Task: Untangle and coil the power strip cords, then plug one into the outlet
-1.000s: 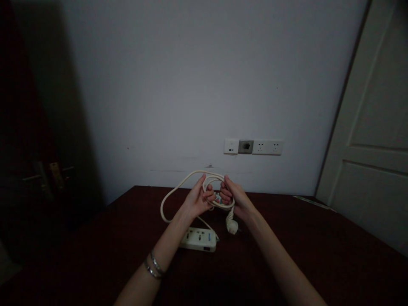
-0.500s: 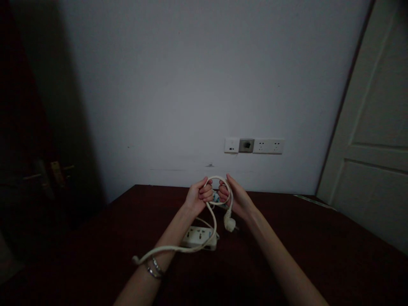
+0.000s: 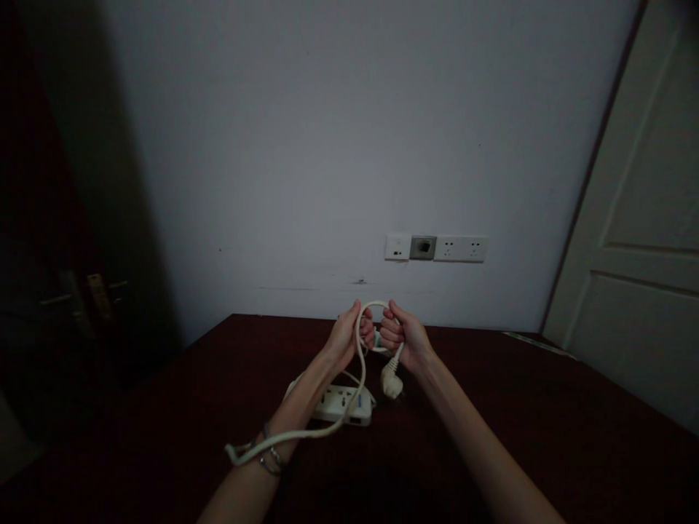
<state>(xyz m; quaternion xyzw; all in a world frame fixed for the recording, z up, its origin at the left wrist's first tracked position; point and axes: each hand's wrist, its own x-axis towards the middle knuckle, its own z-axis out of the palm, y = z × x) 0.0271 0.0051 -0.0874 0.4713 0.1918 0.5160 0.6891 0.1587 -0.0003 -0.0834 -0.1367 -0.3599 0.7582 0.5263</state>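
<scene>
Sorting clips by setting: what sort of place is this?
Probably an ordinary indoor room, home or office unclear: a dark reddish table by a pale wall, wall sockets above it, and what looks like a panelled door at the right.

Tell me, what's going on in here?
A person's left hand and right hand are holding up a loop of cream-white flexible cord, one at each side. A rounded, cream-white plug hangs below the right hand, not in any socket. A slack stretch of cord passes in front of the left forearm, which partly hides an oblong white power strip on the dark reddish-brown table.
</scene>
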